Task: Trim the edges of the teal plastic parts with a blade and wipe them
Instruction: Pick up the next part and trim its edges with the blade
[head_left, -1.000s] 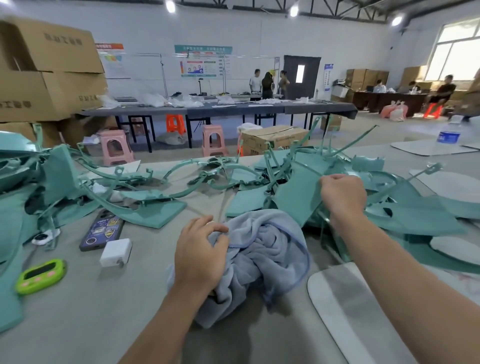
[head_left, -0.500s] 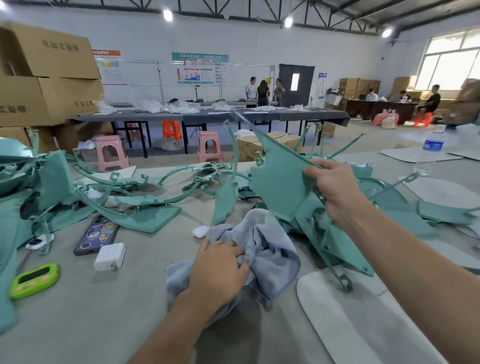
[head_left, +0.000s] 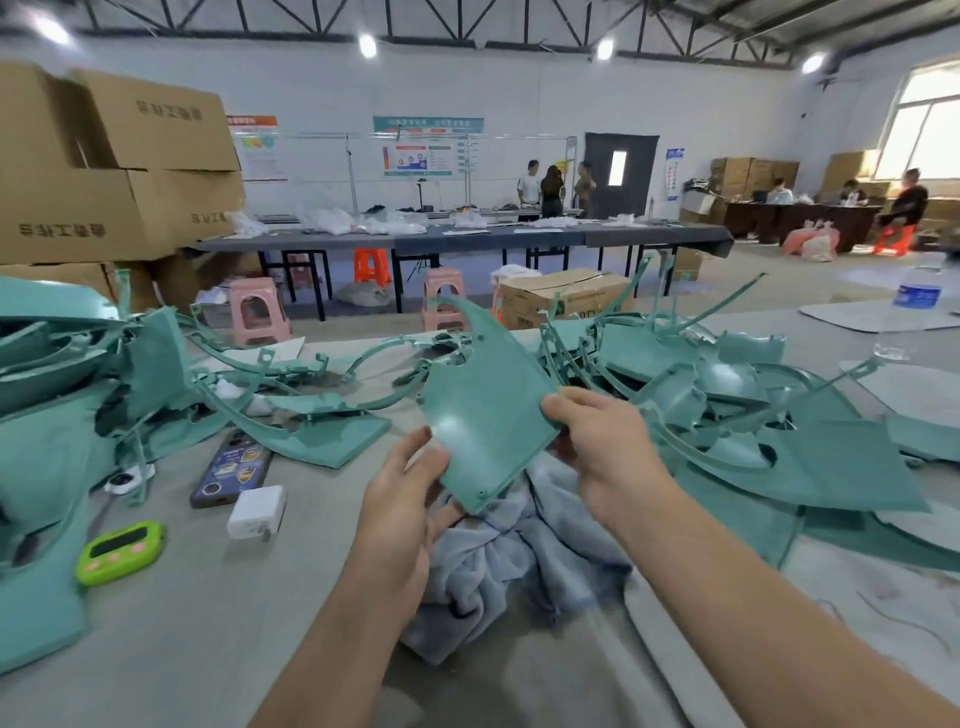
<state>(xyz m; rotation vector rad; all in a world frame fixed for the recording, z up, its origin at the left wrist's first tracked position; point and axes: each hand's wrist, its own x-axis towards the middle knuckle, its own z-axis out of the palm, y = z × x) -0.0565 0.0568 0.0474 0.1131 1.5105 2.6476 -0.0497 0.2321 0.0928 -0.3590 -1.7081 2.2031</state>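
Over the middle of the grey table (head_left: 156, 649), both hands hold one teal panel (head_left: 483, 410) up off the surface. It is tilted w/ its flat face toward the camera, prob. so the rim can be checked. The left hand (head_left: 405, 499) pinches the lower-left edge, thumb on the front face and fingers behind. The right hand (head_left: 597, 441) is curled round the right corner, fingertips clamped over the edge. Grips on opposite sides should stop the thin sheet flexing, I'd judge. The panel's bottom corner hangs just above a crumpled grey cloth (head_left: 519, 561), which lies directly under the hands, handy for the wipe. No blade is visible anywhere, so I can't say if trimming on this pc is done. It looks like inspection or the start of wiping.

Other teal parts (head_left: 810, 457) lie loose in tangled heaps L and R of the work spot, not in any bin. Can't tell finished from unfinished. A phone (head_left: 231, 467), white charger (head_left: 257, 512) and green timer (head_left: 119, 551) sit close together at left, apart from the cloth.

Containers:
- **Cardboard boxes (head_left: 104, 166):** stacked at far left, top one w/ flaps open, contents hidden.
- **Carton (head_left: 566, 296):** beyond the table's far edge, contents not visible.
- **Clear water bottle (head_left: 914, 306):** stands at far right on the table, water level too hard to read.
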